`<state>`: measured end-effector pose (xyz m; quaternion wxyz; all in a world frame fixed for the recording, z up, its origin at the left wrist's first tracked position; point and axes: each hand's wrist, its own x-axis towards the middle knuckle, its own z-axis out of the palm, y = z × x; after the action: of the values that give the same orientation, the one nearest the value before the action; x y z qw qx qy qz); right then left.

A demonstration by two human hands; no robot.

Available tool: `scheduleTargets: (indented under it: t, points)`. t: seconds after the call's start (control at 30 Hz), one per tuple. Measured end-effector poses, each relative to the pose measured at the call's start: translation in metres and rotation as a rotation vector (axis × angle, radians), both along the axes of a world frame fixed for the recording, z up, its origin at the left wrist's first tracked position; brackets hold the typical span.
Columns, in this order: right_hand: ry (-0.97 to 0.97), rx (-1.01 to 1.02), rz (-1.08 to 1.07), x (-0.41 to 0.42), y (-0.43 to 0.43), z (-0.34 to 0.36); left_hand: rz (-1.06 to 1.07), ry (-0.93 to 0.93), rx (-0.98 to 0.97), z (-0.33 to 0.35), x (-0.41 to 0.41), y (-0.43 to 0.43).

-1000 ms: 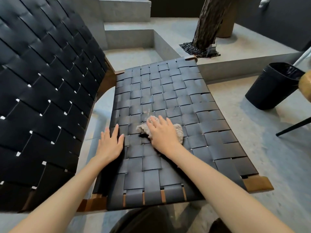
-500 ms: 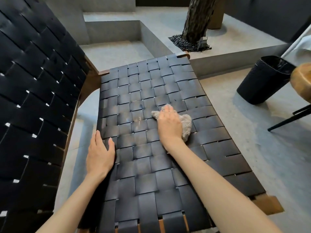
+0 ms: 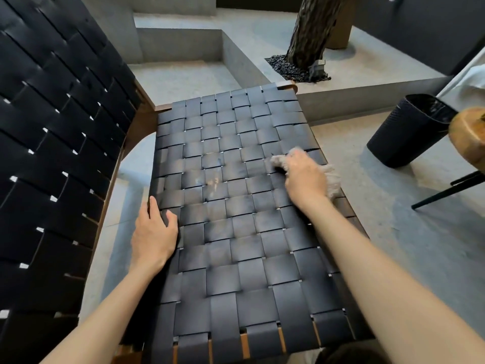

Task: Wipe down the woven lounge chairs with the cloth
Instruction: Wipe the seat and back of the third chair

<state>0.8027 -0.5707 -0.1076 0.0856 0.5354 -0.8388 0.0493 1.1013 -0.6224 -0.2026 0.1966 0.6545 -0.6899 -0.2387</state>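
The lounge chair's seat (image 3: 236,232) is a black woven panel on a brown wooden frame, running away from me. Its tall woven backrest (image 3: 52,153) fills the left side. A beige fluffy cloth (image 3: 332,177) lies near the seat's right edge, and my right hand (image 3: 301,177) presses on it with fingers curled into it. My left hand (image 3: 153,232) rests on the seat's left edge, fingers wrapped over the side. A pale smear shows on the straps mid-seat (image 3: 212,179).
A black ribbed bin (image 3: 404,132) stands on the concrete floor to the right, beside a round wooden stool (image 3: 469,137) with thin black legs. Beyond the seat is a raised concrete planter ledge (image 3: 367,85) with a tree trunk (image 3: 312,30) and dark gravel.
My right hand has slid the cloth from the seat's middle to its right edge. My left hand has shifted to the seat's left edge, and the camera has moved closer.
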Motion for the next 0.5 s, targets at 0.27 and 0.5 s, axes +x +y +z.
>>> scheduleTargets:
  t: [0.27,0.5]
  points:
    - [0.033,0.189,0.478,0.090,-0.019,-0.019,-0.016,-0.005,-0.001,0.000,0.004,0.001]
    - [0.043,0.046,-0.048,-0.028,0.014,0.011,0.016,-0.017,-0.010,0.003,0.000,0.001]
